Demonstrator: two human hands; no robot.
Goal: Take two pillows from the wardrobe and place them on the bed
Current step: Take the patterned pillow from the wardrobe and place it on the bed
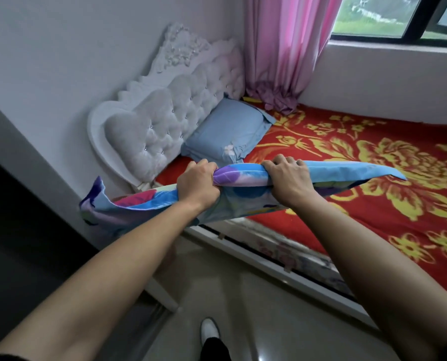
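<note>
Patterned pillow [243, 188], multicolour blue/purple print, held in the air over the bed's near edge by both hands; left hand [197, 187] is fisted tight on its top seam, right hand [288, 179] clamped over the same seam further right. Light blue pillow [230, 132] already lies on the bed [373, 178] at the head end, touching the tufted headboard [170, 110], near the pink curtain [284, 48] corner.
</note>
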